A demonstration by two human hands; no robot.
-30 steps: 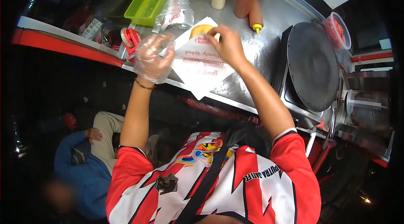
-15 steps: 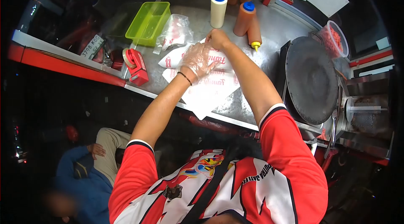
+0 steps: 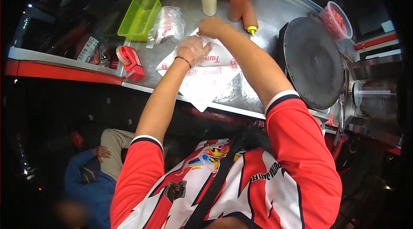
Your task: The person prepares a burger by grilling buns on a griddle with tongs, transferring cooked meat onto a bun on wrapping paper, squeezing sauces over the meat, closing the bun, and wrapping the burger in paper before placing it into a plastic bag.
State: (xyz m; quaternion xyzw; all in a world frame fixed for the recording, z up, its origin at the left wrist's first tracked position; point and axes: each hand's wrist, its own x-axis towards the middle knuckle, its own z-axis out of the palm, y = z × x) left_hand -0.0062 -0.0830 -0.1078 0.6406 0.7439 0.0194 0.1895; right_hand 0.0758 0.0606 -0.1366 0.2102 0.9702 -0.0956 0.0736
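Note:
A white wrapping paper (image 3: 208, 80) with red print lies on the metal counter, its near corner pointing toward me and a folded band across its upper part. My left hand (image 3: 192, 51), in a clear plastic glove, is closed on the paper's upper left part, fingers curled over the fold. At the paper's far edge my bare right hand (image 3: 211, 27) is closed too, its fingertips mostly hidden behind the hand. Whatever is inside the fold cannot be seen. Just left of the hands is a clear plastic bag (image 3: 167, 24) with printed paper in it.
A green plastic tray (image 3: 124, 31) and a red tape dispenser (image 3: 132, 65) stand left. Behind are a white sauce bottle (image 3: 209, 1) and orange sauce bottles (image 3: 237, 5). Right are a round black griddle (image 3: 313, 63) and a tub of red shreds (image 3: 337, 20). A person (image 3: 88, 168) sits lower left.
My left hand has drawn left and its fingers have curled in. My right hand stays at the paper's far edge. The whole view has shifted, so the counter things appear higher and further left.

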